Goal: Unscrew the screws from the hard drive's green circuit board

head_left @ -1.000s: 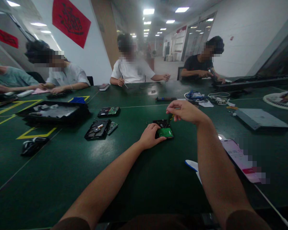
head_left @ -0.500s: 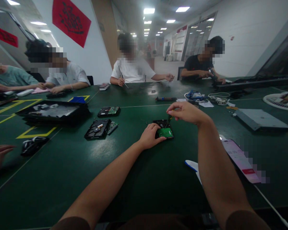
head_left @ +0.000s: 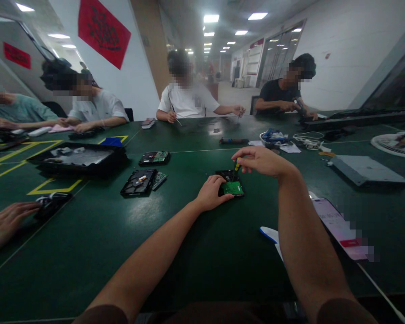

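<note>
A hard drive [head_left: 234, 189] with a green circuit board facing up lies on the green table in front of me. My left hand [head_left: 213, 192] grips its left side, thumb along the near edge and fingers over the far left part. Above the drive, my right hand [head_left: 256, 159] pinches a screwdriver [head_left: 237, 164] with a yellow and dark handle. Its shaft points down at the drive, but the tip is too small to make out. To the left lie another hard drive [head_left: 154, 157], an opened drive casing [head_left: 138, 182] and a loose circuit board [head_left: 159, 180].
A black tray [head_left: 77, 157] stands at the left, and a co-worker's hand [head_left: 11, 222] touches a dark bundle [head_left: 52, 204]. On the right are a phone [head_left: 337, 225], a grey metal box [head_left: 367, 170] and cables [head_left: 308, 139]. Several people sit across the table.
My right hand has shifted slightly and its fingers have turned on the screwdriver, showing more yellow handle. At the left, the co-worker's hand has reached right onto the dark bundle.
</note>
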Demonstrator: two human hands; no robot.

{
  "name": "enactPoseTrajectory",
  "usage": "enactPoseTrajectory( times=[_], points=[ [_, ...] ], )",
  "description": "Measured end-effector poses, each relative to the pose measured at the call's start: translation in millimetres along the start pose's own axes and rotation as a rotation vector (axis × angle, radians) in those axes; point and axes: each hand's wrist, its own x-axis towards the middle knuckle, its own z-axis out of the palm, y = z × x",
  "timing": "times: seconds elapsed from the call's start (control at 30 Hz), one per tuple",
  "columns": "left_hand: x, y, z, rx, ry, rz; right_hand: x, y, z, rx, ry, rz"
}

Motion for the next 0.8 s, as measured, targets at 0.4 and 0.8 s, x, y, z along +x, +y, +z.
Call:
enactPoseTrajectory(
  times=[0.4, 0.8],
  points=[
    [-0.4, 1.2, -1.1, -0.005, 0.002, 0.007, 2.0, -3.7, 3.0, -0.085, 0.08, -0.004],
    [0.5, -0.2, -2.2, -0.009, -0.004, 0.012, 0.0, -0.2, 2.1, 0.032, 0.013, 0.015]
  ],
)
